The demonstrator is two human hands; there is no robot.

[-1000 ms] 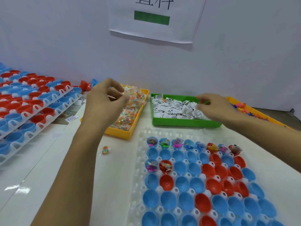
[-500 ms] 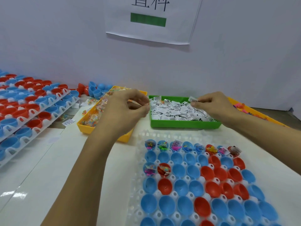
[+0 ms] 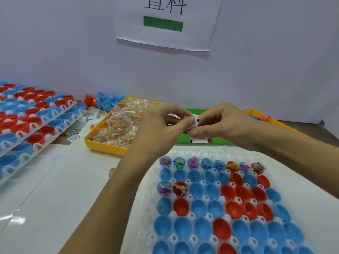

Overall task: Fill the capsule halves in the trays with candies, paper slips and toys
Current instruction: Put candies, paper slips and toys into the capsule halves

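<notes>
My left hand and my right hand meet above the far edge of the white capsule tray. Between their fingertips they pinch a white paper slip; a candy packet seems tucked in my left fingers, mostly hidden. The tray holds blue and red capsule halves. Its far row and two halves at the left of the third row hold candies, slips and toys. Behind my hands lie a yellow bin of candy packets, a green bin of slips, largely covered, and a yellow toy bin.
Stacked trays of red and blue capsule halves fill the left side. Loose halves lie by the wall. One stray candy packet sits on the white table left of my forearm. A paper sign hangs on the wall.
My left hand came right from the candy bin and my right hand came left from the slip bin; they now meet over the tray's far edge.
</notes>
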